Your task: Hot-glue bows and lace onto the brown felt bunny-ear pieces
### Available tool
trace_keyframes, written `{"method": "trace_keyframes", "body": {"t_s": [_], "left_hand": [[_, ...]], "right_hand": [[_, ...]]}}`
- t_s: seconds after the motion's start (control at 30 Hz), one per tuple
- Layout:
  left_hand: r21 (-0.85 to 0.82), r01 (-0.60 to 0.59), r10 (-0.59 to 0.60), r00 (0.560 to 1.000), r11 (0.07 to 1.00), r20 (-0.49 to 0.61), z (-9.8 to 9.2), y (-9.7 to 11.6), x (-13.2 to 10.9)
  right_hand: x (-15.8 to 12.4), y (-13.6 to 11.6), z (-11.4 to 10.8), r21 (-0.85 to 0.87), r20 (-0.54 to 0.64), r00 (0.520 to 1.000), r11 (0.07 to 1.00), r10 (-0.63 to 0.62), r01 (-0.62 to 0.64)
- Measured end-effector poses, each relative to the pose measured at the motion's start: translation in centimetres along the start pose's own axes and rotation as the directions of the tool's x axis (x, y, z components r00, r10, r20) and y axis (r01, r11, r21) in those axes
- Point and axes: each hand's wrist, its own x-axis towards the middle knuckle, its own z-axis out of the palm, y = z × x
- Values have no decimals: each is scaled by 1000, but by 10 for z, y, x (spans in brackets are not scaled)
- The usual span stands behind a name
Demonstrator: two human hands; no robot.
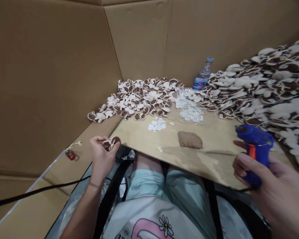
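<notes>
The hands are well apart. The left hand (102, 155), at lower left, pinches a brown-and-white piece (110, 143) just off the board's near edge. The right hand (270, 187), at lower right, wraps around a blue glue gun (255, 149), whose nose overhangs the board (214, 156). Bare wood stretches between them, broken only by a brown lump (190, 139) and small white bits (157, 124). Heaped pieces (281, 88) crowd the right edge, and a smaller pile (139, 99) lines the far edge, near a bottle (201, 77) and a cardboard wall (139, 39).
</notes>
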Motion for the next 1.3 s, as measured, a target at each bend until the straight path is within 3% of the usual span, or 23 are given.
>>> {"method": "trace_keyframes", "body": {"t_s": [0.13,0.3,0.47,0.6,0.73,0.93,1.17,1.3], "left_hand": [[-355,80,-18,984,931,175,45,33,1],[-326,200,-44,902,924,429,88,62,-12],[-393,275,9,810,877,586,110,67,-24],[-441,300,59,770,846,636,119,64,-25],[-402,280,71,740,872,669,120,62,-23],[-335,225,62,741,915,668,117,60,-26],[-318,340,-2,685,885,728,114,66,-28],[-320,346,-5,686,882,728,111,67,-28]], "right_hand": [[9,4,1,-230,-66,996,972,-62,45],[10,2,6,-369,-102,985,925,-138,91],[8,5,9,-499,-38,978,852,-204,159],[7,10,12,-544,43,970,809,-239,223],[7,12,14,-558,29,967,799,-251,224],[7,14,17,-580,110,959,767,-261,275],[10,21,17,-578,130,942,748,-310,326],[11,22,17,-564,160,936,749,-314,348]]}}
